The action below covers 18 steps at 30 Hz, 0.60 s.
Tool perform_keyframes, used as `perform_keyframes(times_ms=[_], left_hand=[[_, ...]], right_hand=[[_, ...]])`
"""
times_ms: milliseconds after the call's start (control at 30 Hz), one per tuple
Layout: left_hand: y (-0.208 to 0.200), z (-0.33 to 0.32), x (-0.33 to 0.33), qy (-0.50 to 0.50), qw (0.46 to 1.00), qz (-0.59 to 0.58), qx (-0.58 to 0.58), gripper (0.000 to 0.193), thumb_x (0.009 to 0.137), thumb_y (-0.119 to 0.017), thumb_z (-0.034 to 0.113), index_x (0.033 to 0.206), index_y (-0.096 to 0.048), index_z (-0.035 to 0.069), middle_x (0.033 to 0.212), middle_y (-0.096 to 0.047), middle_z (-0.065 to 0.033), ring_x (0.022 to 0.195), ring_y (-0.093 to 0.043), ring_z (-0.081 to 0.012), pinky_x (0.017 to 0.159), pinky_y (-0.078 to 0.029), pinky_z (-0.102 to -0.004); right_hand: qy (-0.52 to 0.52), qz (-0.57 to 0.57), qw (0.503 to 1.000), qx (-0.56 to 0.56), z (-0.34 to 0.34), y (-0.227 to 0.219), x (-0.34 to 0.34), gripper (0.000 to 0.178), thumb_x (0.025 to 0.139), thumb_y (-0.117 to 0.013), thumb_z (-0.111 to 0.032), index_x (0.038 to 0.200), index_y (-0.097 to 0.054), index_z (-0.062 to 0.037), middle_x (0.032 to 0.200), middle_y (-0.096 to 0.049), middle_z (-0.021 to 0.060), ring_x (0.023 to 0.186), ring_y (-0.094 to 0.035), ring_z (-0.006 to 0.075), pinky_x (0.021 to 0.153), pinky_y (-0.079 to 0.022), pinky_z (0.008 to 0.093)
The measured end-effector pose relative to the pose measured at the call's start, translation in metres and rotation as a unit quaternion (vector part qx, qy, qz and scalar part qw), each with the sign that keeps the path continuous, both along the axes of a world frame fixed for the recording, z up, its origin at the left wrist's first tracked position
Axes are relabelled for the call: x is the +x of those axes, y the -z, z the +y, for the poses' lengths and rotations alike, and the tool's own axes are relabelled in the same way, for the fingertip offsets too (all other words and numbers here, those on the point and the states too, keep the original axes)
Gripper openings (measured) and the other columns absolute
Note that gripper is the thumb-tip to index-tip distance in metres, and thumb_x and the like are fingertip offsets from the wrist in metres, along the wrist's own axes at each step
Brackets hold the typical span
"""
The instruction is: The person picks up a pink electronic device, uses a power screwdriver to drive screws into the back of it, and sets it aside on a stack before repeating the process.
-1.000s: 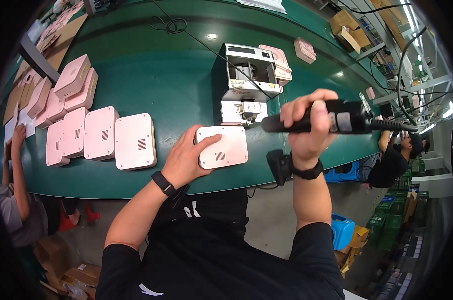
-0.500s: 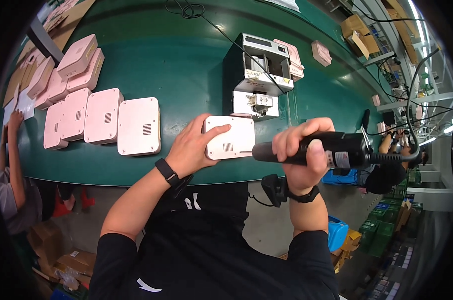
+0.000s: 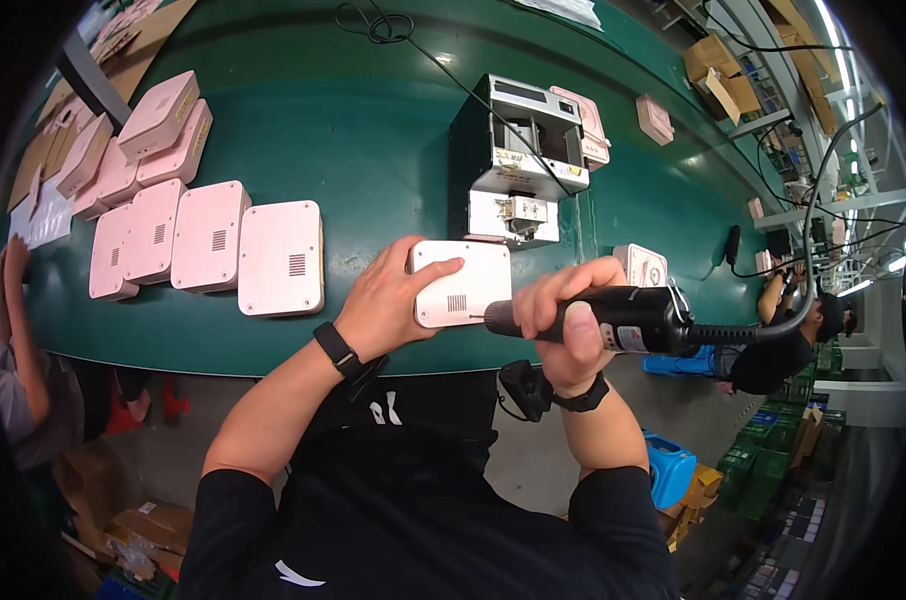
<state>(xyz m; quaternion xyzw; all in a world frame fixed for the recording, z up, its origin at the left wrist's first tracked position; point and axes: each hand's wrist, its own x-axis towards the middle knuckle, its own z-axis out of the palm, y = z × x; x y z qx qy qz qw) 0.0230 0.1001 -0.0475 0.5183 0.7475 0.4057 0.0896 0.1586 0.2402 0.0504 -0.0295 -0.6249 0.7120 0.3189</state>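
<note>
A pale pink plastic box (image 3: 485, 278) with rounded corners, corner screw holes and a slotted vent lies near the table's front edge. My left hand (image 3: 385, 300) is closed round its left side, the index finger lying across the top face. In my right hand (image 3: 571, 325) is a black corded electric screwdriver (image 3: 638, 318), held level with the fingers wrapped round its barrel. Its thin bit reaches over the box's lower part, just right of the vent; I cannot tell whether the tip touches the surface.
Behind the box stands a black-and-silver screw feeder (image 3: 513, 215). Several pink boxes (image 3: 281, 255) are lined up and stacked to the left. Another pink part (image 3: 641, 264) lies beyond the screwdriver, whose cable (image 3: 818, 220) runs up at right. People work at both ends of the green table (image 3: 373, 170).
My right hand has moved left and slightly down with the screwdriver, bringing its bit farther over the box. A pink part beyond my right hand has come into sight. My left hand keeps its hold.
</note>
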Motion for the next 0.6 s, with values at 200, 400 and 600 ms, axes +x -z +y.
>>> perform_keyframes(times_ms=[200, 400, 600], left_hand=[[0.0, 0.0, 0.001, 0.001, 1.0, -0.004, -0.012, 0.075, 0.062, -0.087, 0.02, 0.131, -0.058, 0.025, 0.127, -0.047, -0.0158, 0.113, -0.055, -0.0361, 0.095, -0.05, -0.0426], [-0.001, 0.002, 0.004, 0.003, 1.0, -0.001, -0.019, 0.076, 0.062, -0.087, 0.019, 0.132, -0.057, 0.025, 0.129, -0.046, -0.0159, 0.115, -0.054, -0.0364, 0.095, -0.05, -0.0429], [-0.002, 0.001, 0.005, -0.003, 1.0, -0.004, -0.03, 0.074, 0.063, -0.086, 0.02, 0.131, -0.057, 0.025, 0.13, -0.045, -0.0159, 0.116, -0.053, -0.0363, 0.096, -0.049, -0.043]], right_hand=[[-0.014, -0.013, 1.0, 0.022, 0.005, -0.007, -0.004, 0.029, 0.089, -0.062, -0.026, 0.099, -0.042, -0.0078, 0.065, -0.049, 0.007, 0.051, -0.046, 0.017, 0.051, -0.043, 0.0341], [0.139, 0.077, 0.986, 0.042, 0.06, -0.035, -0.031, 0.016, 0.095, -0.051, -0.021, 0.099, -0.046, -0.006, 0.064, -0.049, 0.0071, 0.049, -0.046, 0.0174, 0.05, -0.043, 0.0353], [0.163, 0.021, 0.984, 0.062, 0.073, -0.037, -0.051, 0.013, 0.096, -0.049, -0.02, 0.095, -0.048, -0.0066, 0.064, -0.049, 0.0065, 0.05, -0.048, 0.0181, 0.052, -0.044, 0.0361]])
